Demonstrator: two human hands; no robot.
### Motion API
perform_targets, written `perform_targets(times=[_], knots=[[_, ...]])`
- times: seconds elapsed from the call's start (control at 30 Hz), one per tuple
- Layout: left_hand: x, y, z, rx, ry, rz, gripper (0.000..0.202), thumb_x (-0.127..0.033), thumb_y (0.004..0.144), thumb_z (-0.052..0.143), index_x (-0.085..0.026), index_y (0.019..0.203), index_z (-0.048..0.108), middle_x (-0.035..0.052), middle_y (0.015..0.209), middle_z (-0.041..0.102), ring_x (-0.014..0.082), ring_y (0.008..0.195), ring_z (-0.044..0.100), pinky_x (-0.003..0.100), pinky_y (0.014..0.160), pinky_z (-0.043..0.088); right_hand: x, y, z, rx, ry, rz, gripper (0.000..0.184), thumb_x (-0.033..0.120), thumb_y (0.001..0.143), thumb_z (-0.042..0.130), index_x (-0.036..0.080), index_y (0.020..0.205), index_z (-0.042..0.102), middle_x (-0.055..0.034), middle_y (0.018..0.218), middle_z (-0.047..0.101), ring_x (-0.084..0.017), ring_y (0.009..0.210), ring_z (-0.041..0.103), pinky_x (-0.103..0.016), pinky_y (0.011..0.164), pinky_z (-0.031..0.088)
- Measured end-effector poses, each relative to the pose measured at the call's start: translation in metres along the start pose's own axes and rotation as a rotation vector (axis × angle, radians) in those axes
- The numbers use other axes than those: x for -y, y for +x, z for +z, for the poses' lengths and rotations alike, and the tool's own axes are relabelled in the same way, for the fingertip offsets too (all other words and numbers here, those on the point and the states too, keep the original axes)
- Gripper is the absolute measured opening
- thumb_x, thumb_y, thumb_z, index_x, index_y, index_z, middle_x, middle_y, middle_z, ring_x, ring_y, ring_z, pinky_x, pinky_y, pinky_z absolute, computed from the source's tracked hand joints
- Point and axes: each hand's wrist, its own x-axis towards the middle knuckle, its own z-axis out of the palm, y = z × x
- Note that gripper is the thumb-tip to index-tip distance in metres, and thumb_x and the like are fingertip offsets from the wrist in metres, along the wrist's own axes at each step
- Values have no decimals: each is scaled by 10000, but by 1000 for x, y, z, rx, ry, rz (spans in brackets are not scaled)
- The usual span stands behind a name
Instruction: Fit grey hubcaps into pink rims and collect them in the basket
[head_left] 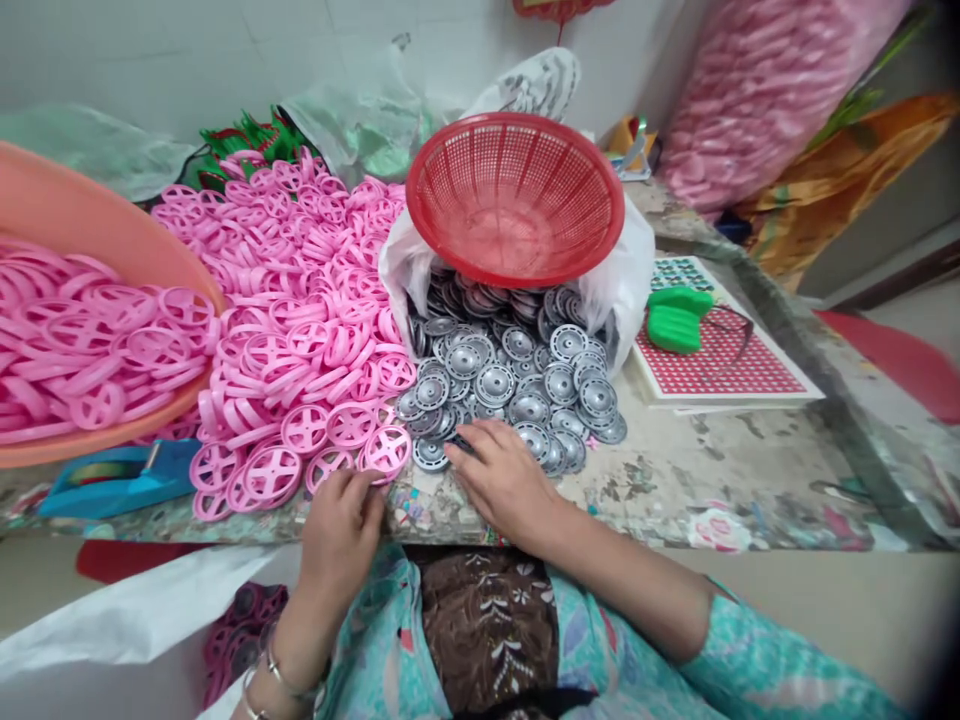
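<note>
Here's the left hand (pixel 339 525) at the front edge of the table (pixel 690 470), fingertips right up against a pink wheel (pixel 386 450) at the near corner of a big heap of pink wheels (pixel 300 290); fingers bent and bunched, but whether that grip is clamped on the wheel, I can't tell. Over to the right hand (pixel 514 490), palm down, fingers stretched onto the nearest silver discs (pixel 495 384); its grip is half hidden, so no telling whether it's apart or together on a disc. The discs spill across the table from the mouth of a white bag (pixel 630 260), and on top of that sits a red basket (pixel 517 160). Out left, an orange tub (pixel 75 195) leans in, loaded with more pink wheels, a blue tape dispenser (pixel 120 480) just in front. Out right, a green piece (pixel 675 325) lies on a red-patterned sheet (pixel 750 370).
</note>
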Motion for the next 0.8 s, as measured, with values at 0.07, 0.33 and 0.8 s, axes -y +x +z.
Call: perform_targets(times=[0.07, 0.33, 0.8], knots=[[-4, 0, 5, -47, 35, 9, 250, -284, 868, 495, -149, 1024, 635, 104, 928, 566, 255, 899, 542, 372, 770, 459, 6, 15, 2, 0, -3, 1, 300, 214, 894, 477, 174, 1169, 591, -113, 1195, 573, -275, 1099, 457, -430, 949, 393], [-6, 20, 16, -56, 75, 106, 188, -235, 868, 495, -163, 899, 666, 106, 912, 527, 249, 850, 501, 376, 744, 449, 13, 62, 18, 101, -85, 93, 234, 284, 856, 542, 203, 1050, 644, -122, 1040, 597, -279, 944, 460, -400, 764, 353], [-16, 34, 12, -5, -13, -128, 373, -368, 840, 533, -137, 1122, 612, 155, 1096, 494, 311, 1050, 512, 451, 867, 463, -9, 45, 19, -157, 440, 259, 229, 307, 904, 517, 232, 1032, 692, -60, 912, 577, -187, 879, 522, -336, 795, 418]])
